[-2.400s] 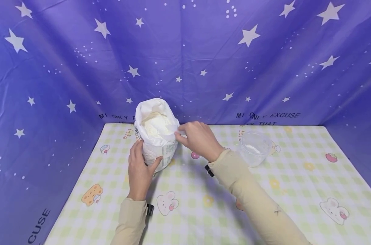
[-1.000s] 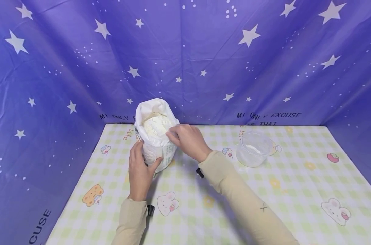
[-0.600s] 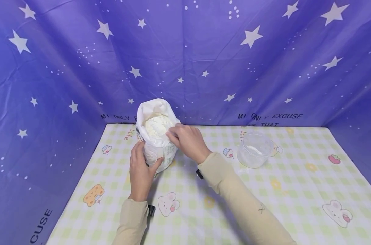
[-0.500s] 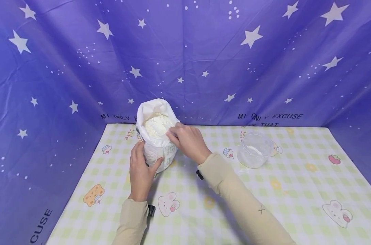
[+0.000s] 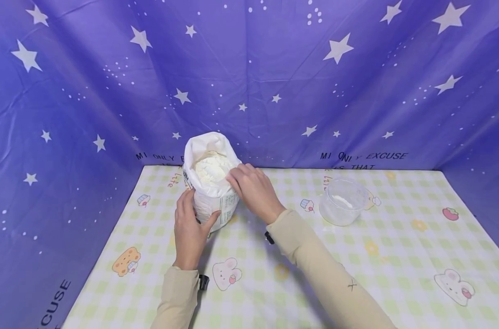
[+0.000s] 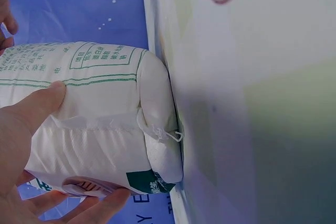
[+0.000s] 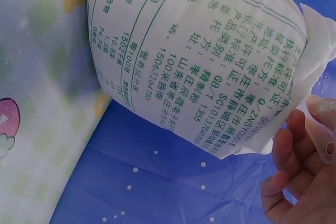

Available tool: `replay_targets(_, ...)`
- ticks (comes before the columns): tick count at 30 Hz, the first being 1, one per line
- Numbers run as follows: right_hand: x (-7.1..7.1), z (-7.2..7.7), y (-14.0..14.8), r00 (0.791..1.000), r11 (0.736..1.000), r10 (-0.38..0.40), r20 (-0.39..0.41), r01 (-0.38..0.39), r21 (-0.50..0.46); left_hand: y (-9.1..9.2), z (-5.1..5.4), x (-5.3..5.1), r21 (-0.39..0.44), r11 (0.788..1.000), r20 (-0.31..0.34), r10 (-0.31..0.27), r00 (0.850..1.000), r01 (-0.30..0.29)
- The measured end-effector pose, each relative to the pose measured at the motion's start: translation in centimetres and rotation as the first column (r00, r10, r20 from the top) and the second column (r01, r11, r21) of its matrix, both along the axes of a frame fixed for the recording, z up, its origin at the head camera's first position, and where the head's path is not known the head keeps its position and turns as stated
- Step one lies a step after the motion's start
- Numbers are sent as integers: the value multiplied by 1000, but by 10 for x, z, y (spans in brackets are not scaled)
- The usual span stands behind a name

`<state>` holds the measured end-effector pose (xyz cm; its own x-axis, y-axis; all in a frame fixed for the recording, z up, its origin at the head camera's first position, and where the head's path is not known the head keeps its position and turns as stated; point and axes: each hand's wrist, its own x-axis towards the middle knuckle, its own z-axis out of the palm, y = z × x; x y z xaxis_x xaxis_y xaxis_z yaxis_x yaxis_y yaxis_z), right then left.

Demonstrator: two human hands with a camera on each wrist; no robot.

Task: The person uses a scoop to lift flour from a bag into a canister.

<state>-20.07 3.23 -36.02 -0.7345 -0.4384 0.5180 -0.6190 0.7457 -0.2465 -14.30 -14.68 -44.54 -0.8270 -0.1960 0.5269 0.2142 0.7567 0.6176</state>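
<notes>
A white cloth flour bag (image 5: 210, 205) with green print stands upright, its mouth open and flour (image 5: 211, 167) showing inside. My left hand (image 5: 190, 233) holds the bag's near left side, thumb on the front and fingers round the other side. At the bag's right rim, my right hand (image 5: 256, 194) pinches a pale scoop; in the right wrist view its handle (image 7: 321, 132) shows a small hole at the end. The scoop's bowl is hidden from view. A clear plastic tub (image 5: 335, 218) with a little white flour in it stands to the right, apart from both hands.
A checked tablecloth (image 5: 265, 297) with cartoon prints covers the table. Purple star-patterned curtains (image 5: 249, 82) enclose the back and sides, with the bag close to the rear one.
My right hand has moved left from outside the rim to over the bag's mouth, and lately its wrist has turned slightly. The flour surface has changed shape. My left hand stays put.
</notes>
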Motion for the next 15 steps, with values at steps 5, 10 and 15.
replay_targets(5, 0, -3, 0, 1000, 1000, 0, -11, -1, -14, 0, -1, 0, -1, 1000, 0, -1, 1000, 1)
replay_targets(10, 0, -4, 0, 1000, 998, 22, 1, -21, -53, -1, -1, -1, 0, 1000, -5, -5, 1000, 5)
replay_targets(15, 0, -6, 1, 999, 996, 35, 6, -34, -84, -1, -1, -1, 2, 1000, -6, -7, 1000, 7)
